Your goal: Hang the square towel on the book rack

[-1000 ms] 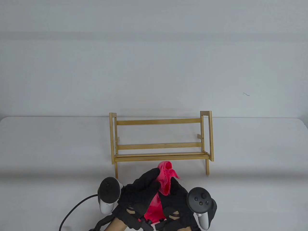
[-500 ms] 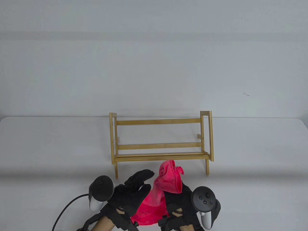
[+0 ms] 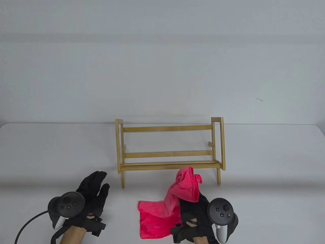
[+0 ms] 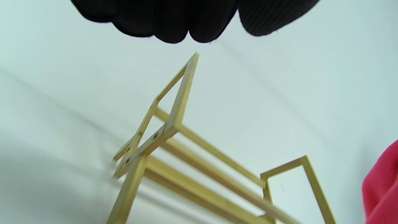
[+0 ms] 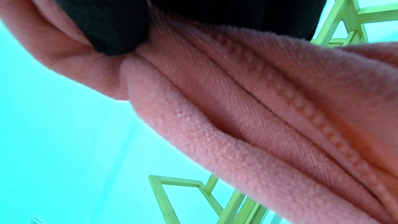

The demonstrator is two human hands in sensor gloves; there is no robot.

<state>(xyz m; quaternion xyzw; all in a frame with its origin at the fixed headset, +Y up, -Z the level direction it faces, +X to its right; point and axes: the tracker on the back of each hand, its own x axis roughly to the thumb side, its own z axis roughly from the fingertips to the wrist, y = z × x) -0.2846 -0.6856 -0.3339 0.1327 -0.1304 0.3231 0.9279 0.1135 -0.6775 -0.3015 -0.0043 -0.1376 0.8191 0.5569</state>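
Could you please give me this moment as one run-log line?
right hand: grips pink towel, part lifted | left hand: free, open | rack: bare | towel not yet hung

towel (image 5: 248,124) pinched by fingers (image 5: 105,28) | rack (image 5: 192,193) behind

A white worktop (image 3: 50,152) with rounded far corners fills the near half of the scene. Behind it rises a plain pale grey wall (image 3: 162,63), crossed by a faint darker horizontal band high up. A small dark squiggle mark (image 3: 259,99) sits on the wall to the right. The light is soft and even, and broad, blurred shadows lie across the near worktop.
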